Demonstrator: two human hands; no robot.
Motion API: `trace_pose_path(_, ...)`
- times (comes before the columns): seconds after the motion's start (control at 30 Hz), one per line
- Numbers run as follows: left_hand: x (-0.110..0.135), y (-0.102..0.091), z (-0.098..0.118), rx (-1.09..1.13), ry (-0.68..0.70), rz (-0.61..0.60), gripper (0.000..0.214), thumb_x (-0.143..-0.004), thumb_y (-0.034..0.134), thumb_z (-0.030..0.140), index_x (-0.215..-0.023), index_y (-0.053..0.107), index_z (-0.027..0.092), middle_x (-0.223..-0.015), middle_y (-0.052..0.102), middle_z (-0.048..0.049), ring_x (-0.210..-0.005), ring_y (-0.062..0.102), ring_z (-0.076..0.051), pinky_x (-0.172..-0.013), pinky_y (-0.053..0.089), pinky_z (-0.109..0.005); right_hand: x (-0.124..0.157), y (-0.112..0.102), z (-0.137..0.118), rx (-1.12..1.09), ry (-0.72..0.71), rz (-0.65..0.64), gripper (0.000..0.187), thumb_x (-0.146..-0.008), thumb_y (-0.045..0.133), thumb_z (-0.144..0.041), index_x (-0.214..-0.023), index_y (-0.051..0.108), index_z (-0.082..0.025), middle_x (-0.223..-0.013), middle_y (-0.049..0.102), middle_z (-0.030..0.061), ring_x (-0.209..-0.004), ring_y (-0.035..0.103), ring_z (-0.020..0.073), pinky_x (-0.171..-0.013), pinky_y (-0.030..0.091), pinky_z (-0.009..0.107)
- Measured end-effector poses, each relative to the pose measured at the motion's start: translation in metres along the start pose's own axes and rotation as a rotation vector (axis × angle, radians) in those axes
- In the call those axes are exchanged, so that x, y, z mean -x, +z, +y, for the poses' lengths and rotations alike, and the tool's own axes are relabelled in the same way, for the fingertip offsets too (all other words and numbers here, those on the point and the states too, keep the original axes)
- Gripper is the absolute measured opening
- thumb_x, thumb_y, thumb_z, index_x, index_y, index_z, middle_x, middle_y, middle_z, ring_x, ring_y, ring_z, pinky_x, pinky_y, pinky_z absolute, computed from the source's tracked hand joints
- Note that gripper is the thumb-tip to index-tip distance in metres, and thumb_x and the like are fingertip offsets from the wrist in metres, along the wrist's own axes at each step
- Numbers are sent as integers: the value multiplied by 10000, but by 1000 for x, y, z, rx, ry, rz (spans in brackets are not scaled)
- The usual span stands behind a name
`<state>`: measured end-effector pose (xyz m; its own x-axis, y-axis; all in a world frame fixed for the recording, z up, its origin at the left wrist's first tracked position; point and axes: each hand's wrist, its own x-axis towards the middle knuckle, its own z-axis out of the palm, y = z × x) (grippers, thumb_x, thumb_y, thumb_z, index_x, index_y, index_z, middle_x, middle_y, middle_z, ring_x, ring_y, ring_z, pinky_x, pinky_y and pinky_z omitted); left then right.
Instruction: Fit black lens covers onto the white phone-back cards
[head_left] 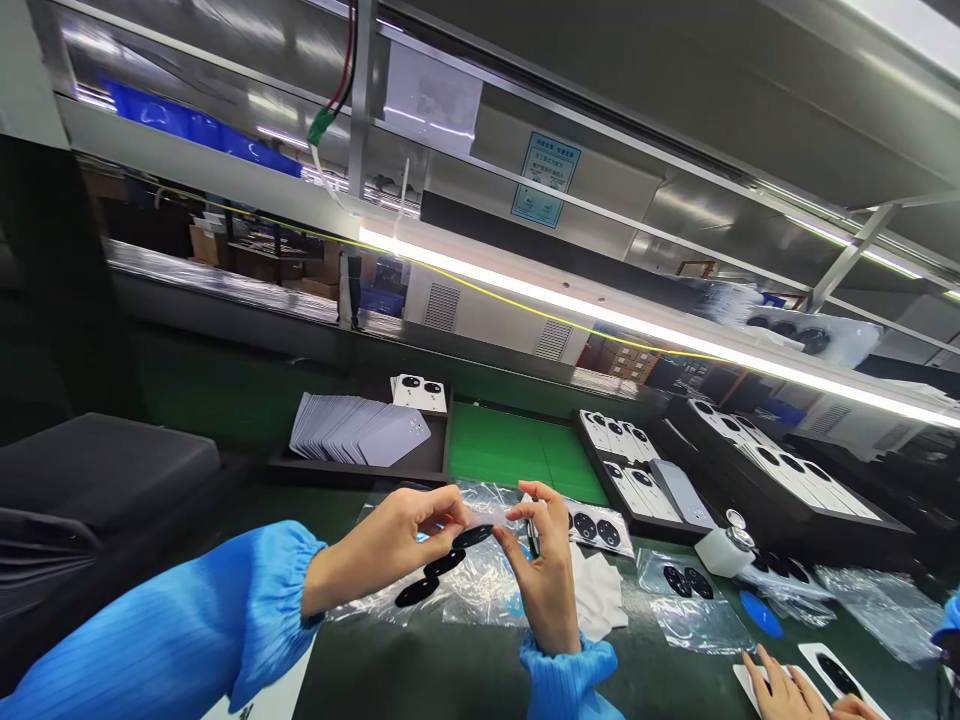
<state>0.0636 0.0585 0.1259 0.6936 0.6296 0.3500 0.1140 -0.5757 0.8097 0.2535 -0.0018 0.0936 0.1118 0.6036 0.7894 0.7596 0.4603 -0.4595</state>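
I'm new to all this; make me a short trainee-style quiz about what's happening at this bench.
1. Which shows between the wearer's left hand and right hand? A) a cup; B) a black disc; C) a glove.
2. True or false: in the picture, the bottle stands to the right of the white cloth.
3. Fill in the colour: the left sleeve is ____.

Key: 1. B; 2. true; 3. blue.

A dark green workbench [360,665] fills the foreground. Above its far edge, a bright tube light [465,264] slants down to the right, with a yellow cord [540,312] running along it. Higher up, a blue notice [546,180] shows against a grey panel [607,180]. Beyond the far edge are a louvred vent [441,306] and stacked cardboard boxes [628,360].
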Motion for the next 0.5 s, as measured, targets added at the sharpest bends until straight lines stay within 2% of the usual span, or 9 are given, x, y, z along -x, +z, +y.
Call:
trace_pose_path(0.23,1,-2,1,-12,17,3,175,-831,472,252,-846,632,181,-776,667,3,-712,598,-145,-633,449,-225,-4,-5,-1,-82,47,-58,44,-832,615,-221,-820,583,-249,-1079,566,51,-1054,548,235,-871,447,381)
trace_pose_path(0.5,2,5,-7,-12,-32,13,188,-822,470,289,-853,623,186,-764,634,4,-672,545,-141,-612,426,-238,-11,-7,-11,-169,150,-213,103,-776,676,-173,-751,607,-246,-1077,553,41,-1089,528,237,-954,414,410)
